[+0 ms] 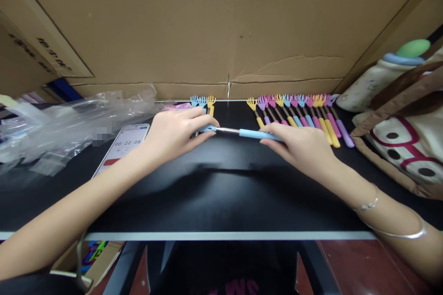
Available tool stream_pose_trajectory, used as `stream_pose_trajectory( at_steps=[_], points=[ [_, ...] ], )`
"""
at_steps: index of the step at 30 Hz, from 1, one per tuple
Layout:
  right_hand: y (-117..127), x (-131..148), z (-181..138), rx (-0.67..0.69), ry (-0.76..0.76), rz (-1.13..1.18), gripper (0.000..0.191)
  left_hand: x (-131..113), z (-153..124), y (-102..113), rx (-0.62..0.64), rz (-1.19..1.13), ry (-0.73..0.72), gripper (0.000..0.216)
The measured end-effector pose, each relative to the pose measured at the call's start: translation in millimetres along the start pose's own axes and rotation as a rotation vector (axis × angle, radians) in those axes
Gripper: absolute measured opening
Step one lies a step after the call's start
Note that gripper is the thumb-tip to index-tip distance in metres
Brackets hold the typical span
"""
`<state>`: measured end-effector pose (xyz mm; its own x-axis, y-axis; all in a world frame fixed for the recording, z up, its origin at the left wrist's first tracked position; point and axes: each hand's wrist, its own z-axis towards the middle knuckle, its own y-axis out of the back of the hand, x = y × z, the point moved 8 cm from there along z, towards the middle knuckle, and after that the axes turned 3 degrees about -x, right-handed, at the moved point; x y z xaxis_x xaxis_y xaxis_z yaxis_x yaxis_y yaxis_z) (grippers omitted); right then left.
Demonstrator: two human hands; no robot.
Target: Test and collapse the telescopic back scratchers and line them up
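Observation:
Between both hands a light-blue telescopic back scratcher point(252, 134) is held level above the black table, its metal rod partly showing. My left hand point(176, 131) pinches the blue head end, and its claw is mostly hidden by the fingers. My right hand point(302, 145) is closed around the end of the blue handle. Behind my left hand lie a few more back scratchers point(211, 105) with blue and yellow claws. Beyond my right hand, a row of several back scratchers point(304, 113) in yellow, purple, pink and blue lies side by side.
Clear plastic bags point(76, 120) lie at the left, with a phone point(121, 145) showing a timer beside them. A cloth bag point(408, 143) and a white bottle point(374, 80) stand at the right. Cardboard point(207, 23) walls off the back. Below the table's front edge point(221, 236) sits an open box point(107, 262).

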<state>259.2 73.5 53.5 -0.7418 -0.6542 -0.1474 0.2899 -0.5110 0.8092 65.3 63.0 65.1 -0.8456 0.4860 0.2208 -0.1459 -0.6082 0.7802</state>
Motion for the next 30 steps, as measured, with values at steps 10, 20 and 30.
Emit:
stream_pose_trajectory(
  at_steps=[10,20,30],
  points=[
    [-20.1,-11.8,-6.3,0.104,-0.115,0.285,0.031,-7.9,-11.9,-14.6,-0.009,0.026,-0.290,0.027],
    [-45.5,-7.3,-11.0,0.247,-0.233,0.683,0.031,-18.1,-16.3,-0.4,-0.119,0.065,-0.367,0.019],
    [-47.6,-6.2,-12.4,0.299,-0.207,0.565,0.033,-20.5,-19.4,-16.2,-0.015,0.013,-0.378,0.030]
  ],
)
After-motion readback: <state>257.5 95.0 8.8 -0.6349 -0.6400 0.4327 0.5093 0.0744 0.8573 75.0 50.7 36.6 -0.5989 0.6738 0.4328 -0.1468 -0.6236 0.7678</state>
